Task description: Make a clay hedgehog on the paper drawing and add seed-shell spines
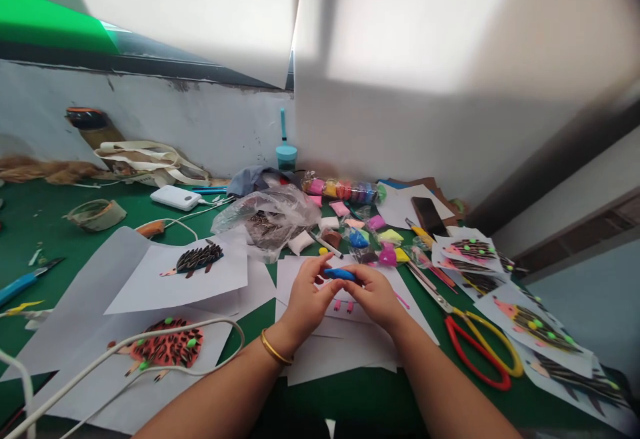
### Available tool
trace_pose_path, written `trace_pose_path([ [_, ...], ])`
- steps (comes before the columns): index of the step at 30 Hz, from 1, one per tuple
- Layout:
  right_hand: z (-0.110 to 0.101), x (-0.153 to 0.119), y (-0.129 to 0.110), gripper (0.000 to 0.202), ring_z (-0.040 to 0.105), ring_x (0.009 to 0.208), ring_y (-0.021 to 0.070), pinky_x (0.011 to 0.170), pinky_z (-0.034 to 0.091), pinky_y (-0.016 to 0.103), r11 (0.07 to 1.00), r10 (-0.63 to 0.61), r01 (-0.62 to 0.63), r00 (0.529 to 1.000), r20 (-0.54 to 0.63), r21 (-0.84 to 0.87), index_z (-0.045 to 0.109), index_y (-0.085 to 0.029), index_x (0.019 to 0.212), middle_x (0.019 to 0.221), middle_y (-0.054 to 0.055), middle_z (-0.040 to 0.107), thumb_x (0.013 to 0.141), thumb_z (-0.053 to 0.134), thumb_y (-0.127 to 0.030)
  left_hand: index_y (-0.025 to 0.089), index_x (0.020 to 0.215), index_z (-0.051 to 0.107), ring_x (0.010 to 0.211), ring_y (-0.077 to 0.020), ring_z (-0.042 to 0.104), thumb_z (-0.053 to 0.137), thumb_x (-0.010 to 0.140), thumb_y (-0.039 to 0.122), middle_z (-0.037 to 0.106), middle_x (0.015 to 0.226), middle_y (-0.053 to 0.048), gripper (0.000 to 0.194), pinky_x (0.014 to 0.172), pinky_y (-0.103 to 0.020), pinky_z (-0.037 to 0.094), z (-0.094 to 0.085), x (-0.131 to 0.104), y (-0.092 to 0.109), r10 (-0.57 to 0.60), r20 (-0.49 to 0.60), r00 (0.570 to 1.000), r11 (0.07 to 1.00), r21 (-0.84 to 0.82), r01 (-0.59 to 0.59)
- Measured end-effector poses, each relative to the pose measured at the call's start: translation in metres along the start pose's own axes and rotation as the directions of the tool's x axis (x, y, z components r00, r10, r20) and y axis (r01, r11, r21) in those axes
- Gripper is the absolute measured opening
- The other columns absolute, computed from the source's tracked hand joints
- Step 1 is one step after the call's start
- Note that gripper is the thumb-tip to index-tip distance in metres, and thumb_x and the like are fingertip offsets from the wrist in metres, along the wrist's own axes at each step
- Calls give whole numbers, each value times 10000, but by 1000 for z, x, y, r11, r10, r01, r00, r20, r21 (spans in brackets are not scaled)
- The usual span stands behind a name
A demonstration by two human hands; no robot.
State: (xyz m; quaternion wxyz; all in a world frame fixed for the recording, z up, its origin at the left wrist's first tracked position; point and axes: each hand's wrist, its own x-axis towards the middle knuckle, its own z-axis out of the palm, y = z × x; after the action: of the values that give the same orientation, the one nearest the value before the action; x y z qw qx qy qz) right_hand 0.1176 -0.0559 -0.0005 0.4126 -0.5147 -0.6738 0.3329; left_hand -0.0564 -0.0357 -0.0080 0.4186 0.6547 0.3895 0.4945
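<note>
While your forearms extend up from the bottom edge of the frame, your left hand (pixel 313 292) and right hand (pixel 371 291) meet just right of and below frame centre. The grip of each hand is narrow: thumbs and fingers pinch the blue piece (pixel 340 274) between them, above the white sheets (pixel 345 362) on the green table (pixel 260 395). Two small pink pieces (pixel 343 306) show on the top sheet, just below your hands in the frame. A yellow bracelet (pixel 275 347) encircles your left wrist. Coloured packets (pixel 359 237) are grouped above your hands, beside a clear plastic bag (pixel 240 217) containing dark seeds. Scissors (pixel 443 303) with red and yellow handles lie at lower right, blades toward upper left. Overlapping hedgehog pictures (pixel 537 327) occupy the right edge. At lower left, a white cable (pixel 107 355) crosses a reddish hedgehog figure (pixel 173 351).
</note>
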Motion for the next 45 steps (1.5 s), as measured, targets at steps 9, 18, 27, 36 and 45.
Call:
trace_pose_path([
  [9, 1, -1, -1, 485, 622, 700, 161, 597, 506, 281, 988, 89, -101, 991, 103, 120, 595, -238, 1319, 1035, 51, 727, 848, 655, -339, 218, 842, 750, 784, -192, 616, 734, 786, 318, 627, 813, -30, 116, 696, -316, 527, -3, 3, -1, -69, -50, 996, 997, 43, 71],
  [18, -2, 2, -1, 183, 654, 709, 177, 652, 511, 292, 988, 85, -86, 996, 11, 130, 734, -195, 922, 761, 23, 716, 860, 625, -329, 214, 1137, 700, 776, -174, 641, 751, 767, 355, 662, 1011, -65, 400, 654, -293, 554, -1, 3, -4, -122, 0, 993, 990, -72, 122],
  [27, 2, 2, 7, 441, 683, 909, 229, 791, 546, 366, 980, 54, -45, 998, -41, 195, 662, -232, 1208, 1099, 69, 727, 796, 729, -372, 184, 848, 719, 650, -162, 626, 714, 795, 359, 675, 737, -19, 182, 605, -282, 540, 1, 4, 4, -200, -8, 980, 976, -88, 198],
  [36, 2, 3, 0, 179, 650, 723, 180, 672, 502, 294, 998, 19, -18, 1000, -16, 57, 735, -204, 884, 771, 25, 717, 878, 625, -346, 260, 1169, 683, 850, -181, 635, 646, 875, 366, 620, 1070, -73, 315, 670, -295, 571, -1, -1, -6, -17, 47, 999, 999, 34, 15],
  [45, 7, 2, 8, 320, 684, 803, 188, 696, 535, 305, 978, 66, -68, 998, 18, 199, 638, -219, 1138, 967, 47, 732, 848, 666, -350, 230, 854, 758, 759, -188, 608, 672, 846, 381, 619, 805, -37, 174, 637, -294, 547, -6, 7, 3, -20, -42, 999, 998, 57, 23],
])
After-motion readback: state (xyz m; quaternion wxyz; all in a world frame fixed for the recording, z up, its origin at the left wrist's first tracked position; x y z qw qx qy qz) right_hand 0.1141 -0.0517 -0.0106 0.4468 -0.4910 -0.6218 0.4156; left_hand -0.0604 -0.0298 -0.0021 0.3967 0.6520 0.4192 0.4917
